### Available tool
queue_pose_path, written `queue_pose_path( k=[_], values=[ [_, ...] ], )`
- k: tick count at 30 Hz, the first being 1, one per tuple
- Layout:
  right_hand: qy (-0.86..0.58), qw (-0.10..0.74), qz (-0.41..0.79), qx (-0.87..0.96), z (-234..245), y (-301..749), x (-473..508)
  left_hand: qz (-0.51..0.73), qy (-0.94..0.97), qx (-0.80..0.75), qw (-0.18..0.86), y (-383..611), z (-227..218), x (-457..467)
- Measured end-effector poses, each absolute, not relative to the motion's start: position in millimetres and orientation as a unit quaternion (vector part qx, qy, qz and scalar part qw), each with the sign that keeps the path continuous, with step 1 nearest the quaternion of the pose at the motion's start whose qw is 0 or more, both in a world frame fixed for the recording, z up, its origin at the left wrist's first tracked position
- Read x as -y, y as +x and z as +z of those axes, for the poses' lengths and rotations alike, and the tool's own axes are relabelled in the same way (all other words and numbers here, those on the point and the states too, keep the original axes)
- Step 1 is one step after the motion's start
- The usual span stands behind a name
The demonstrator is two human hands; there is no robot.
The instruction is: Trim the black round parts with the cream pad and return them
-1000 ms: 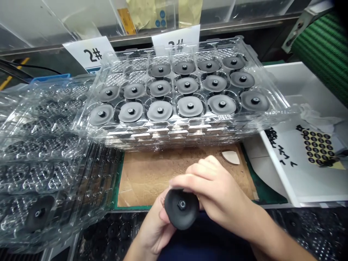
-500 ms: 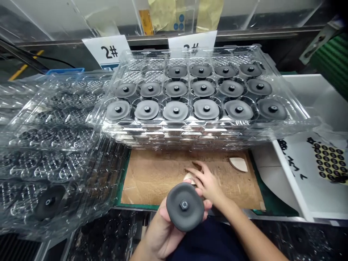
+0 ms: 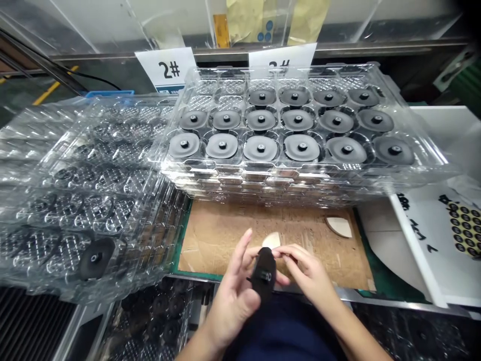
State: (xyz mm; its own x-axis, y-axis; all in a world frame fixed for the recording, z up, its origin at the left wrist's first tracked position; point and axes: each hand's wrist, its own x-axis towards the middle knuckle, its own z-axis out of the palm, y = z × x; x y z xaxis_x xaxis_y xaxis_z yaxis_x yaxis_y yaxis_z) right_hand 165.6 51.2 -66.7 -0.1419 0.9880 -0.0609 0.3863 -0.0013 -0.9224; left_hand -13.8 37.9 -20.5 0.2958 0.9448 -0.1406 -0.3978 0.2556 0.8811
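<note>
Leftmost, a clear tray stack (image 3: 62,253) carries one dark part (image 3: 96,258) near its near right corner. Your left hand (image 3: 233,303) grasps the black disc (image 3: 264,277) nearly edge-on over the near edge of the cardboard (image 3: 221,235), one finger raised. Just beyond lies a pale piece (image 3: 272,240). Your right hand (image 3: 311,275) brings its fingertips together beside the disc's rim; whether they grip anything cannot be told. Another pale piece (image 3: 340,226) lies by the cardboard's right edge.

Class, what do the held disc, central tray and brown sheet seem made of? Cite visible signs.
Held disc: matte black, perhaps rubber or plastic; its face barely shines. Central tray: clear, glossy, probably plastic; highlights and see-through walls suggest it. Brown sheet: likely dull cardboard, judging by its scuffed surface.
</note>
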Motion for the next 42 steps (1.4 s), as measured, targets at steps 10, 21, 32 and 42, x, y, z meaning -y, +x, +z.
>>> queue_pose_path(
  k=[10, 21, 32, 42],
  values=[
    [-0.486, 0.411, 0.536, 0.555, -1.8, 175.8, -36.8, 0.427, 0.718, -0.431, 0.342, -11.8, -15.8, -35.8],
    [-0.314, 0.247, 0.836, 0.377, 22.9, 180.4, -59.4, 0.295, 0.585, -0.415, 0.631, -11.3, 4.3, -28.2],
    [-0.405, 0.337, 0.789, 0.317, 8.0, 191.4, -34.7, 0.323, 0.586, -0.419, 0.614, -2.5, -8.5, -28.1],
    [-0.662, 0.377, 0.426, 0.488, -68.2, 248.1, -31.1, 0.232, 0.498, -0.583, 0.599, -29.1, -3.2, -34.7]
  ],
)
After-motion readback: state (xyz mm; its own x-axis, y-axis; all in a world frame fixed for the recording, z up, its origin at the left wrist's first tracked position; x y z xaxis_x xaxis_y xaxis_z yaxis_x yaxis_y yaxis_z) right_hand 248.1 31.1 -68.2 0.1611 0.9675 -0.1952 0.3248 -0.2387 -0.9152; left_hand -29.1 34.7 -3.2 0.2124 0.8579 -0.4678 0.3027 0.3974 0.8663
